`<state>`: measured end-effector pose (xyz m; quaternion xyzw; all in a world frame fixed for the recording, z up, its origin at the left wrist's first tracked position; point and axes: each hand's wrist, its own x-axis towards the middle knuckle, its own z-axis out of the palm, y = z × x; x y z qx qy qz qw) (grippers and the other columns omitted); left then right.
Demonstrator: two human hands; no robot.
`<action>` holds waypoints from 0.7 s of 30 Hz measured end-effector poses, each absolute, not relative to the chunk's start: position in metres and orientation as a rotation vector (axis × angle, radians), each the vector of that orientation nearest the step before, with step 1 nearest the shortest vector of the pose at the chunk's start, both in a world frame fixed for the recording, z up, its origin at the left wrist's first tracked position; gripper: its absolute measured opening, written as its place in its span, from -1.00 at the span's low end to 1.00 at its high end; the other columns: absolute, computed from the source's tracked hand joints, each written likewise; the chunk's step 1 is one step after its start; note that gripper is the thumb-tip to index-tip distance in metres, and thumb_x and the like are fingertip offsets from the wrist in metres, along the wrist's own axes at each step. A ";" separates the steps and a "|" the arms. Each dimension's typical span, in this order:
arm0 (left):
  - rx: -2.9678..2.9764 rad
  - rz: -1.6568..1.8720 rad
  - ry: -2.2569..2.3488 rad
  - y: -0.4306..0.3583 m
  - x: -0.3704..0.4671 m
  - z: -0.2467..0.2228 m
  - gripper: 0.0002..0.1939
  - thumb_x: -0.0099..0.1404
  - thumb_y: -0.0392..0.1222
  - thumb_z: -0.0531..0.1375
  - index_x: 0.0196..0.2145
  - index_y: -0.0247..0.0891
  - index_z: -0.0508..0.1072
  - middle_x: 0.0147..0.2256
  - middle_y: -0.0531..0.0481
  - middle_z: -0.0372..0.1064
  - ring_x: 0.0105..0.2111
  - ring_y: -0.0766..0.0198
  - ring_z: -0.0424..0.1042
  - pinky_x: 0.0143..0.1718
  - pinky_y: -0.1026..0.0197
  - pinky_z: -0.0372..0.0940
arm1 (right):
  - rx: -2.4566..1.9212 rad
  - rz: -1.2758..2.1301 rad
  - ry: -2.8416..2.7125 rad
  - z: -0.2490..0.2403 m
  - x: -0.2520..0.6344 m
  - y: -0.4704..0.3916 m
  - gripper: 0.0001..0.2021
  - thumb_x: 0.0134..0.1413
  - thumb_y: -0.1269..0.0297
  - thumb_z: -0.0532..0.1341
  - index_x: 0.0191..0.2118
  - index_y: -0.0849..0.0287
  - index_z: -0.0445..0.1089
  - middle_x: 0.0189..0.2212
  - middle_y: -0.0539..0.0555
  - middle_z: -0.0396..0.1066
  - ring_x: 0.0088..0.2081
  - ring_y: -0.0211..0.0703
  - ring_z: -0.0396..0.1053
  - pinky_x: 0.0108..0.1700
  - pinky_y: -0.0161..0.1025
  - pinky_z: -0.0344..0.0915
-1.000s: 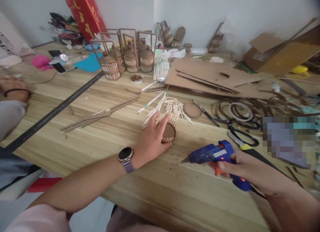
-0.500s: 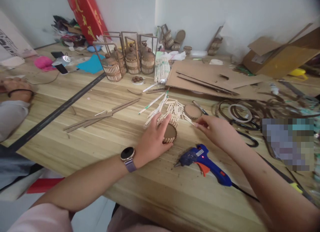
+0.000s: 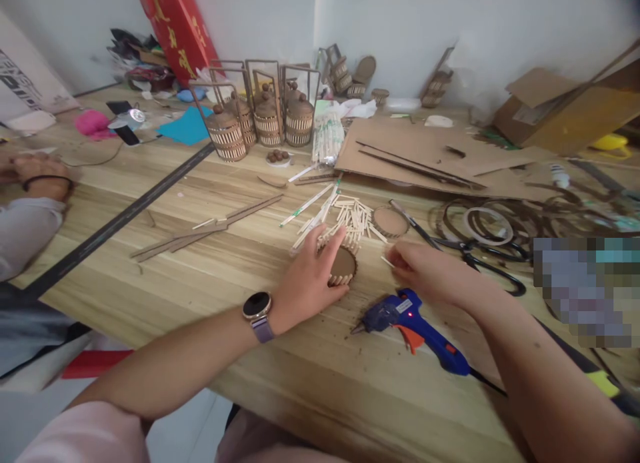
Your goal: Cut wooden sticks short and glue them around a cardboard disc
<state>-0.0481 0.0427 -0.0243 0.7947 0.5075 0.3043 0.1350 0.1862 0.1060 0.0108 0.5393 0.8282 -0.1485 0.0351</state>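
Observation:
My left hand [image 3: 313, 273], with a watch on its wrist, curls round a round cardboard base [image 3: 343, 264] edged with short upright wooden sticks. Its thumb presses the near rim and its fingers reach over the far left side. To the right, my right hand [image 3: 417, 266] is closed in a pinch on a short wooden stick [image 3: 387, 260], held just above the table. Beyond the base lies a loose pile of short sticks [image 3: 354, 216]. A second cardboard disc [image 3: 391, 221] sits beside the pile. Below my right hand rests a blue glue gun [image 3: 413, 326], its red light lit.
Several small lidded baskets with tall handles [image 3: 269, 123] stand at the back. A cardboard sheet [image 3: 415, 153] lies behind the pile. Scissors [image 3: 493, 270] and coiled brown strips [image 3: 450, 220] are at the right. Another person's hand [image 3: 45, 173] rests at the far left.
My right hand has drawn back from the pile's right edge, and a short stick now shows in its pinch. My left hand stays on the base. The view has shifted slightly.

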 end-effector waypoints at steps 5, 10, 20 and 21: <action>2.299 0.866 1.489 0.043 -0.048 -0.023 0.06 0.08 -0.27 0.41 0.33 -0.09 -0.17 0.26 -0.32 -0.15 0.29 -0.20 0.03 0.16 -0.22 0.25 | 1.643 -0.483 2.577 0.005 0.181 0.110 -0.83 -0.03 0.41 0.14 -0.24 0.19 0.32 -0.40 0.10 0.45 -0.38 -0.11 0.37 -0.37 -0.28 0.18; 2.288 0.874 1.483 0.043 -0.048 -0.024 0.06 0.08 -0.27 0.40 0.33 -0.06 -0.18 0.27 -0.30 -0.17 0.29 -0.20 0.02 0.16 -0.23 0.26 | 1.565 -0.564 2.611 0.014 0.176 0.106 -0.89 0.02 0.43 0.09 -0.31 0.17 0.32 -0.46 0.09 0.43 -0.43 -0.15 0.35 -0.39 -0.29 0.18; 2.265 0.896 1.465 0.044 -0.048 -0.026 0.03 0.10 -0.26 0.38 0.33 -0.01 -0.16 0.27 -0.24 -0.17 0.29 -0.18 0.02 0.18 -0.24 0.22 | 1.374 -1.013 2.781 0.039 0.157 0.080 -0.89 0.10 0.32 0.11 -0.33 0.11 0.38 -0.44 0.02 0.45 -0.42 -0.17 0.35 -0.35 -0.26 0.25; 2.268 0.896 1.462 0.044 -0.048 -0.026 0.02 0.10 -0.26 0.37 0.33 -0.02 -0.16 0.27 -0.25 -0.16 0.29 -0.18 0.02 0.18 -0.24 0.22 | 1.380 -1.016 2.778 0.037 0.154 0.079 -0.89 0.09 0.34 0.11 -0.34 0.12 0.38 -0.45 0.02 0.46 -0.42 -0.17 0.36 -0.35 -0.26 0.25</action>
